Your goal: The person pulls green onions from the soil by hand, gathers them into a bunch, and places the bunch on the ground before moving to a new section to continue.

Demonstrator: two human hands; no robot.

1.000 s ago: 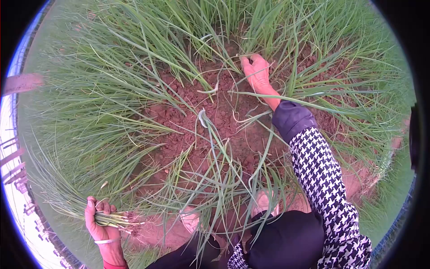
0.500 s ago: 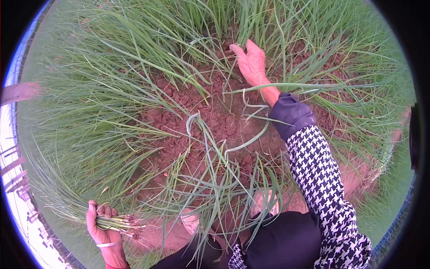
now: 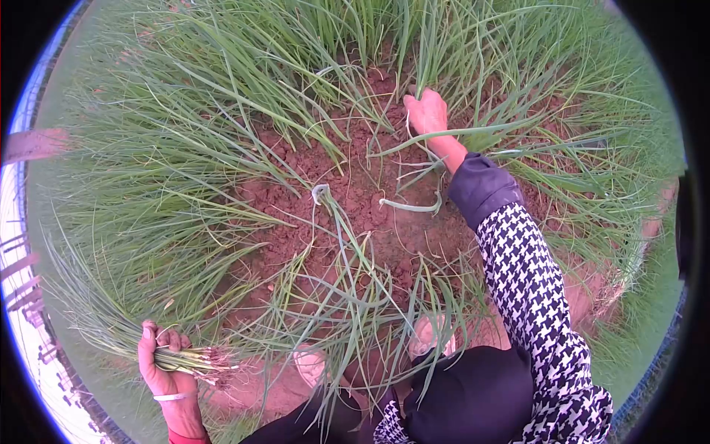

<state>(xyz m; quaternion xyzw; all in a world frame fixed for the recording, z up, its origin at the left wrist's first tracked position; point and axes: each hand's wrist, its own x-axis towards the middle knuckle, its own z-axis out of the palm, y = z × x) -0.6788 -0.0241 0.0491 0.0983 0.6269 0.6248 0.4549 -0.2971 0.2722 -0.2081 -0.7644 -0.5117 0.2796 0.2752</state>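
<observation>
At the lower left my left hand [image 3: 166, 368] is closed round a bunch of green onions [image 3: 194, 360]. Their reddish-white root ends point right and their long green leaves trail to the upper left. My right hand [image 3: 427, 112] reaches forward at the upper middle, its fingers closed low round a clump of growing green onions [image 3: 427, 70]. The fingertips are partly hidden by the hand itself. A bent green leaf [image 3: 473, 131] crosses over my right wrist.
Reddish-brown soil [image 3: 355, 185] lies between the rows. Loose onion leaves [image 3: 362, 296] droop over the ground by my two shoes [image 3: 433, 334] [image 3: 310, 362]. Dense green onions [image 3: 148, 170] stand to the left, ahead and right. A dirt path [image 3: 599, 288] shows at the right.
My right hand has moved slightly back and right, its fingers going from spread to closed round the onion stalks. My left hand, still holding the bunch, has shifted only a little.
</observation>
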